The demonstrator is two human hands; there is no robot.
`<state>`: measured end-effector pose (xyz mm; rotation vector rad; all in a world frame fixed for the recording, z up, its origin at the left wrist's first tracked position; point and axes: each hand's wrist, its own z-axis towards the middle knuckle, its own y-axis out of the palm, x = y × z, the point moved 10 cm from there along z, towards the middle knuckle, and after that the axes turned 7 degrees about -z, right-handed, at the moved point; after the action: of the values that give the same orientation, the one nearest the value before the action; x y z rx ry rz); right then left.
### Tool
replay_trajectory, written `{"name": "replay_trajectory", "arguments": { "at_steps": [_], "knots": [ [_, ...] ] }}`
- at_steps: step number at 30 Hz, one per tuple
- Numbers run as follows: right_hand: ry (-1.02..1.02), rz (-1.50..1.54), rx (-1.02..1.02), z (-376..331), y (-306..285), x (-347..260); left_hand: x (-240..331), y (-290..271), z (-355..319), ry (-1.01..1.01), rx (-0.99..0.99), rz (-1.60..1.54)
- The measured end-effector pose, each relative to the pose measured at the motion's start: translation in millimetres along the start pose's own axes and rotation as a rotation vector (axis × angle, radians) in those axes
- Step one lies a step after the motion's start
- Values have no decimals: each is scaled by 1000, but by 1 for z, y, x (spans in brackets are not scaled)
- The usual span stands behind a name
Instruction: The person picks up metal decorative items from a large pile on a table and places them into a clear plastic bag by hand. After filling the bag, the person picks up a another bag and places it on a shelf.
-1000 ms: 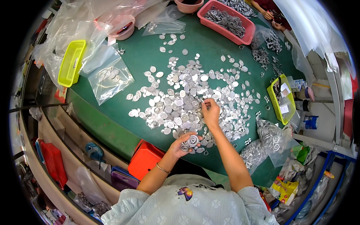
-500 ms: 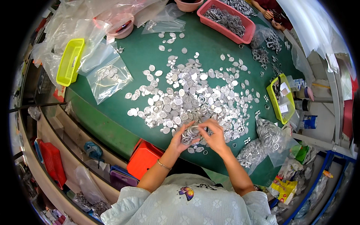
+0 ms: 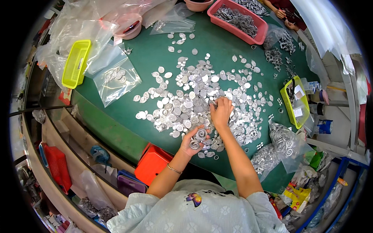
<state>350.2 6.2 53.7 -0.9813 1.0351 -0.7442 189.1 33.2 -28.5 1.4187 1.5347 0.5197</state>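
**Slick little coils in my left palm**

My left hand [image 3: 193,139] curls around coiled silver pieces [image 3: 200,134], stiff, probably light and slippery, so best held by their rims. My right hand [image 3: 222,112] dips into the silver medal pile [image 3: 186,104] on the green table [image 3: 223,47]; I cannot tell whether it pinches anything. Grey metal parts [image 3: 236,20] fill the pink tray [image 3: 263,32]; a flat clear bag [image 3: 110,95] holds medals [image 3: 117,75], a bulging one [image 3: 294,157] more coils [image 3: 288,144].
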Motion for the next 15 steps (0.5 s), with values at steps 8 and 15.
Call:
{"name": "replay_trajectory", "arguments": {
  "at_steps": [8, 15],
  "knots": [
    [158, 758, -382, -51, -29, -13, 6, 11, -3, 52, 178, 38],
    [425, 807, -425, -76, -7, 33, 4, -3, 1, -35, -154, 71]
  ]
}}
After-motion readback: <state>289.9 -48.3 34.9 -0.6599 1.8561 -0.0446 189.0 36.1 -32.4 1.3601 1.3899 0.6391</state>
